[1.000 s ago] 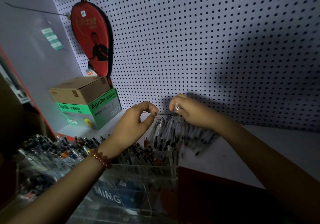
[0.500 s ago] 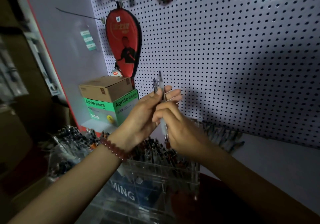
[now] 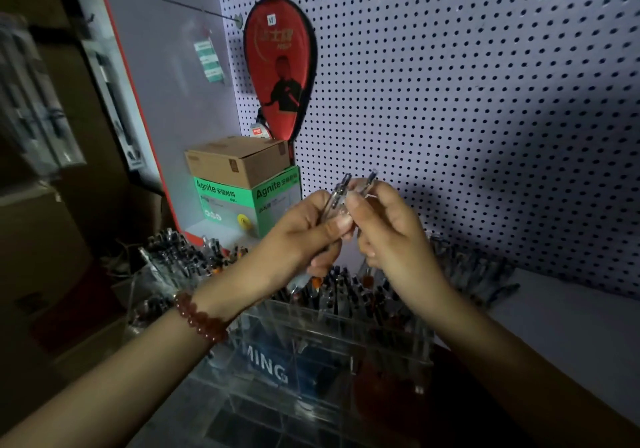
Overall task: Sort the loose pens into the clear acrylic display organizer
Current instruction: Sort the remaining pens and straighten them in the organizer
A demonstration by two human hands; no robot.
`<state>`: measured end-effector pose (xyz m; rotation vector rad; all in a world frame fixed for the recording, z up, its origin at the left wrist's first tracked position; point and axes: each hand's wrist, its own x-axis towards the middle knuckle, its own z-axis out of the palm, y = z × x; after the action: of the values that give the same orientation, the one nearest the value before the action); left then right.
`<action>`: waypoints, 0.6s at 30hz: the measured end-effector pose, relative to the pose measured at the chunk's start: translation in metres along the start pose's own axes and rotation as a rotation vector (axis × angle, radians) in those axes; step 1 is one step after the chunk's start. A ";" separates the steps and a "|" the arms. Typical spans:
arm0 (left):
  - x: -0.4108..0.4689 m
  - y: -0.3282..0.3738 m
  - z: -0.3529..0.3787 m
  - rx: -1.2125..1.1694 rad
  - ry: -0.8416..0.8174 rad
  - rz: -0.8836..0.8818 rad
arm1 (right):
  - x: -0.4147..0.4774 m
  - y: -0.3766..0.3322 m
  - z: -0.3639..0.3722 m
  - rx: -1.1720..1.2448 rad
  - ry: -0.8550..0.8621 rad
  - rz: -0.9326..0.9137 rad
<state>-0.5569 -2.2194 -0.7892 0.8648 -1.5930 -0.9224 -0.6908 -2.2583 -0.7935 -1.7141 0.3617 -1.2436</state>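
At your far left, dim shelving is blurred and cut off by the frame. A brown carton (image 3: 239,162) sits on a green box (image 3: 242,202) against the back corner, with a red paddle case (image 3: 280,70) hanging above them on the pegboard (image 3: 485,101).

At centre, your left hand (image 3: 298,236), with a bead bracelet (image 3: 201,319) on its wrist, curls round a clear pen (image 3: 337,195) that points up and slightly right. Just beside it, your right hand (image 3: 391,236) pinches a second clear pen (image 3: 369,181) between thumb and forefinger. Both hands hover above the acrylic organizer (image 3: 391,350), whose rear slots are crowded with upright pens.

To the right, the loose pens (image 3: 474,271) lie heaped at the foot of the pegboard. Beyond them the white shelf (image 3: 571,337) offers bare room out to the frame edge.

Half a second ago, both hands clasped the two pens together as one upright bundle. Now the pens are split, one to each hand, their tops fanned apart.

The pens' lower ends are hidden behind your fingers. The organizer's front tiers sink into shadow, with only the letters "MING" legible.
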 end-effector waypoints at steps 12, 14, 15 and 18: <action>-0.068 -0.010 -0.051 0.107 0.024 -0.047 | -0.013 0.019 0.068 -0.007 -0.180 0.082; -0.083 -0.012 -0.061 0.070 0.015 -0.083 | -0.014 0.020 0.079 0.015 -0.232 0.123; -0.091 -0.013 -0.067 0.036 0.002 -0.104 | -0.015 0.020 0.084 0.076 -0.266 0.156; -0.111 -0.014 -0.082 0.092 -0.011 -0.154 | -0.016 0.021 0.102 0.211 -0.377 0.212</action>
<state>-0.4545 -2.1377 -0.8363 1.0604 -1.6056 -0.9686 -0.6051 -2.2045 -0.8228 -1.6369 0.1738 -0.7571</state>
